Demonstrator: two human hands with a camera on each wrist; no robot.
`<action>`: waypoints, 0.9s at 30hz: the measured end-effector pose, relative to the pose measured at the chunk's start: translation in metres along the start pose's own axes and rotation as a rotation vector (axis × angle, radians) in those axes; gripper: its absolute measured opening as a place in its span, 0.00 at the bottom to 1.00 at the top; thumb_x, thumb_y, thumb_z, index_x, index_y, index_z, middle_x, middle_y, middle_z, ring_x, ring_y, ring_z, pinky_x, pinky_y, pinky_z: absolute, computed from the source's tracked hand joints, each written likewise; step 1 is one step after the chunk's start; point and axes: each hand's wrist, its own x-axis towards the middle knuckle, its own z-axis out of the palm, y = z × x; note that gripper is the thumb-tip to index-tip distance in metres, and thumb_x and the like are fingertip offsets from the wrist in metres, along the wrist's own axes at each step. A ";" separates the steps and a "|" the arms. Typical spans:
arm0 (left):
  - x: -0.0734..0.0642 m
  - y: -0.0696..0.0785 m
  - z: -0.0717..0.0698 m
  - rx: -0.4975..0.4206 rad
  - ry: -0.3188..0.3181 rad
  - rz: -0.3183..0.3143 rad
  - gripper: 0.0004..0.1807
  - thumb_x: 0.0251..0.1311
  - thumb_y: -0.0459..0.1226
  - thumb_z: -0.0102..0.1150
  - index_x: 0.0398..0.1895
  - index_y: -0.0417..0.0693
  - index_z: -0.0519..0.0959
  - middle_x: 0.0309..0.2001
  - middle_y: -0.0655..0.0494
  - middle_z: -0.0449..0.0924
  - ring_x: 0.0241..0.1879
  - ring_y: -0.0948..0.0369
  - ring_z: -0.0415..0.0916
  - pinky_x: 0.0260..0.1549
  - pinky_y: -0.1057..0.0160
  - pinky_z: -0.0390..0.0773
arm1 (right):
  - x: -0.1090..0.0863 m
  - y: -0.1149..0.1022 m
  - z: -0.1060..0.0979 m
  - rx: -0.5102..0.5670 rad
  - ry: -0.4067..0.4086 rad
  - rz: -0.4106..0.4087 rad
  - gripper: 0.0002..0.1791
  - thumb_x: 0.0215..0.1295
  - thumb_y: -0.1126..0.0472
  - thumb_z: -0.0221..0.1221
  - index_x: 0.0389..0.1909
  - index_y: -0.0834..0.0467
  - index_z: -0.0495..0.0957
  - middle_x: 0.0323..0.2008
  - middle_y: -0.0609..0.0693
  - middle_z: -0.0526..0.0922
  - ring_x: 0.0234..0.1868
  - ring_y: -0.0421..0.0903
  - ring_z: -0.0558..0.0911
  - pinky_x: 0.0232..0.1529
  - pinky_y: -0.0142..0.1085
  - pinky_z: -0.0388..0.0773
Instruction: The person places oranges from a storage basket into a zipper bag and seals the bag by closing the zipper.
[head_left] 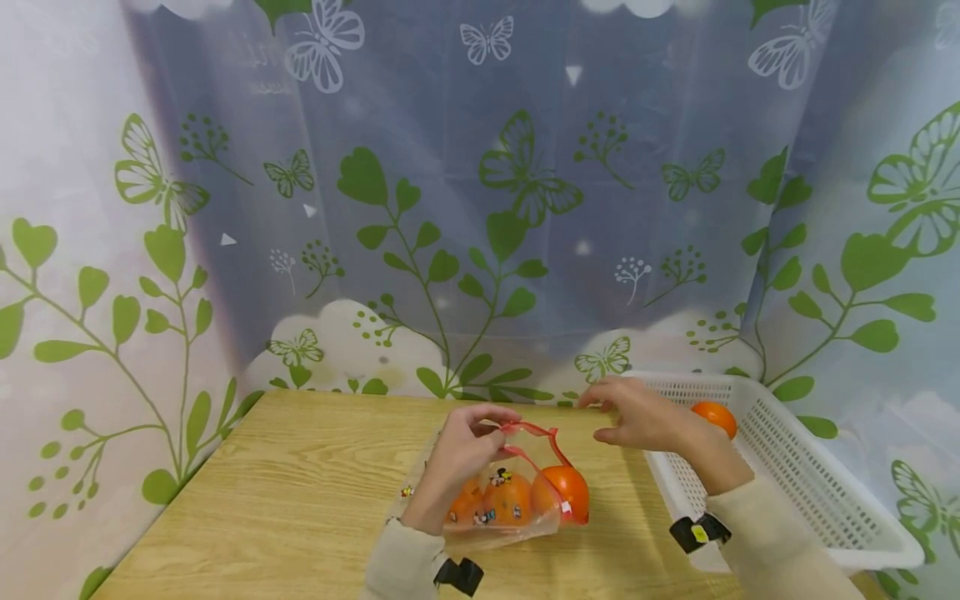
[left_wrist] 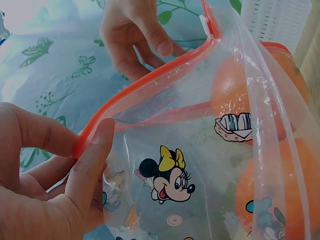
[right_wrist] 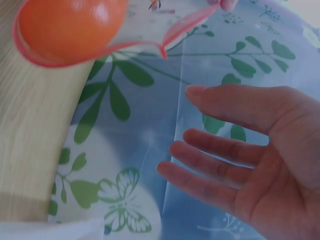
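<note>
A printed transparent zip bag [head_left: 501, 477] on the wooden table [head_left: 300, 483], long axis roughly parallel to the far edge, red rim [left_wrist: 172, 65] pinched by the left hand [head_left: 467, 443], the orange [head_left: 568, 493] at its mouth lying left of, and farther from that edge than, the empty right hand [head_left: 643, 415], fingers parted

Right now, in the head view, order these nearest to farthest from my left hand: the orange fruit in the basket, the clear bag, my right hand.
1. Clear bag: touching, its red edge pinched by your left hand.
2. Right hand: off to the right, apart from the bag.
3. Orange fruit: farther right, inside the white basket.
</note>
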 end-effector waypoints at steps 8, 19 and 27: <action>0.000 -0.001 0.000 0.007 -0.006 0.016 0.17 0.66 0.26 0.51 0.51 0.43 0.86 0.47 0.43 0.86 0.40 0.58 0.85 0.47 0.49 0.89 | -0.006 0.021 -0.010 -0.019 -0.016 0.015 0.23 0.62 0.66 0.70 0.58 0.64 0.81 0.55 0.63 0.84 0.47 0.57 0.86 0.48 0.49 0.87; 0.001 -0.001 0.000 -0.001 -0.004 0.015 0.17 0.67 0.26 0.51 0.50 0.43 0.87 0.48 0.43 0.86 0.39 0.58 0.85 0.48 0.49 0.89 | -0.014 0.060 -0.012 -0.023 -0.041 0.134 0.22 0.62 0.62 0.71 0.56 0.64 0.81 0.56 0.63 0.84 0.50 0.62 0.85 0.50 0.52 0.87; 0.001 -0.001 0.000 0.002 -0.005 0.017 0.17 0.67 0.26 0.51 0.51 0.42 0.86 0.48 0.43 0.86 0.39 0.58 0.85 0.47 0.49 0.89 | -0.022 0.086 -0.011 -0.025 -0.067 0.199 0.20 0.61 0.64 0.70 0.54 0.65 0.82 0.52 0.64 0.85 0.50 0.63 0.84 0.48 0.53 0.86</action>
